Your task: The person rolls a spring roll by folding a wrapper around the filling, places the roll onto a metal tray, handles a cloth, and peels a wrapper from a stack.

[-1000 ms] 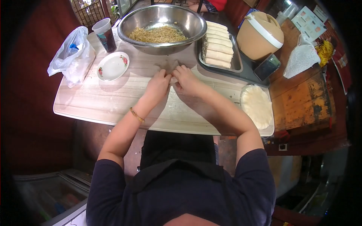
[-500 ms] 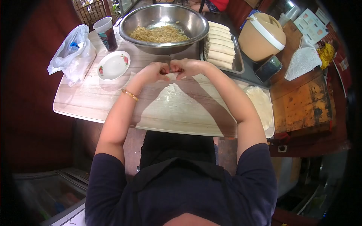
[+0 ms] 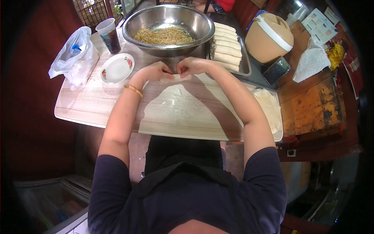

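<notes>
Straight ahead, at twelve o'clock, a pale roll (image 3: pixel 176 79) touches the curled fingers of the left hand (image 3: pixel 156 71) and right hand (image 3: pixel 193 66); whether they pinch it, I can't tell. Beyond, still toward twelve, sits a steel bowl (image 3: pixel 167 50); at one, a row of rolls (image 3: pixel 226 49).

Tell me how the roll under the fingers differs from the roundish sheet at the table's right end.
The roll is narrow and elongated, while the sheet is broad and flat. The left hand and right hand have fingers on the roll; neither touches the sheet. Both are pale.
</notes>
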{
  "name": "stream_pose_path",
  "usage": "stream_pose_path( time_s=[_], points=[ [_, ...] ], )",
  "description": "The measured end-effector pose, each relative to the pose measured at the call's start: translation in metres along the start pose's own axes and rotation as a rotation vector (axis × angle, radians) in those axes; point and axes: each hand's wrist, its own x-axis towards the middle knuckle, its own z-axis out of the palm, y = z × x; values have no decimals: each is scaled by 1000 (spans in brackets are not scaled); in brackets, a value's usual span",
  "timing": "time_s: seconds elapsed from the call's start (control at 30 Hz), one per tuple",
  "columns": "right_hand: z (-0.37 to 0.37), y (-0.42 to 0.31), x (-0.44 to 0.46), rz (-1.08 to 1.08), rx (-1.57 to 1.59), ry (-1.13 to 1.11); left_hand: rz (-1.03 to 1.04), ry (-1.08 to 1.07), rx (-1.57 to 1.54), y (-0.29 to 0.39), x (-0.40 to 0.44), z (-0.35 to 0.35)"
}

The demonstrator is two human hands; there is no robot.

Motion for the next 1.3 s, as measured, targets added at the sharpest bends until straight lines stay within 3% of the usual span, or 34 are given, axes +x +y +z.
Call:
stream_pose_path(
  time_s=[0.17, 0.23, 0.27, 0.33, 0.4, 0.47, 0.63, 0.77, 0.87, 1.03, 1.1, 1.13, 1.17, 1.2, 1.27, 1.3],
  points=[
    [10, -8, -5, 17, -198, 145, 124, 125, 184, 8, -4, 7],
    [18, -16, -9, 21, -320, 209, 137, 302, 377, 23, -13, 21],
    [23, -20, -11, 7, -417, 268, 137, 303, 378, 30, -16, 30],
    [39, -25, -15, -8, -515, 326, -67, 383, 680, 41, -19, 53],
    [62, -29, -21, 21, -678, 555, -84, 398, 684, 35, -20, 73],
    [74, -43, -31, 60, -745, 548, 11, 496, 883, 30, -20, 83],
    [95, -30, -24, -3, -669, 828, -80, 430, 878, 20, -11, 78],
    [87, -28, -18, 100, -609, 716, -171, 310, 831, -2, 12, 70],
    [92, -21, -10, 123, -568, 648, -248, 157, 660, 29, -1, 50],
    [94, -9, -7, 30, -621, 776, -237, 233, 600, 19, 5, 57],
    [91, -17, -8, -1, -561, 780, -280, 65, 771, 31, 4, 51],
    [91, -20, -9, -22, -513, 773, -276, 118, 658, 23, 3, 52],
    [90, -28, -14, -4, -531, 749, -315, -69, 650, 50, -11, 35],
    [86, -38, -12, 18, -552, 724, -244, 121, 686, 10, 9, 57],
    [85, -39, 1, -27, -545, 741, -203, 258, 595, -3, 14, 64],
    [91, -30, -10, -7, -527, 750, -258, 125, 552, 18, 8, 55]
  ],
)
